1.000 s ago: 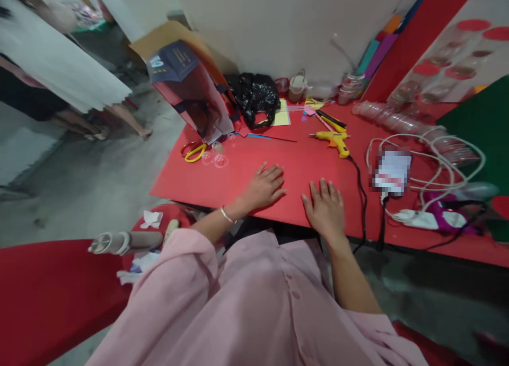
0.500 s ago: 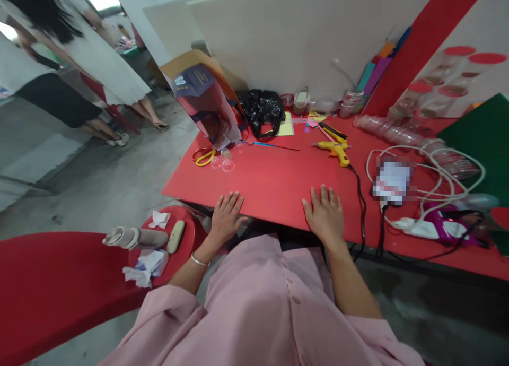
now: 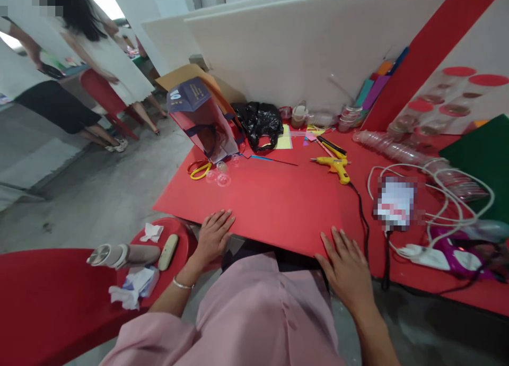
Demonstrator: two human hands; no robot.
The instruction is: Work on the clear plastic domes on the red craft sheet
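Observation:
My left hand (image 3: 215, 233) rests on the front edge of the red table (image 3: 274, 201), fingers stretched forward and holding nothing. My right hand (image 3: 347, 262) lies with fingers apart on the same edge, to the right, also holding nothing. Beyond the left hand are small clear plastic domes (image 3: 223, 180) and yellow-and-red-handled scissors (image 3: 201, 170). A yellow glue gun (image 3: 336, 167) lies beyond the right hand, its black cord running down beside that hand. To the right of this cord is a device with a blurred-out face (image 3: 396, 201).
A gift bag (image 3: 207, 127) and a black plastic bag (image 3: 260, 123) stand at the back. Stacked clear cups (image 3: 392, 146) and a white cable lie right. At left, a red stool (image 3: 185, 238) bears a bottle (image 3: 135, 254) and tissues. Two people stand at far left.
My right hand has shifted right and nearer to me along the table edge. My left hand has moved slightly left along the edge. The camera view has tilted up a little.

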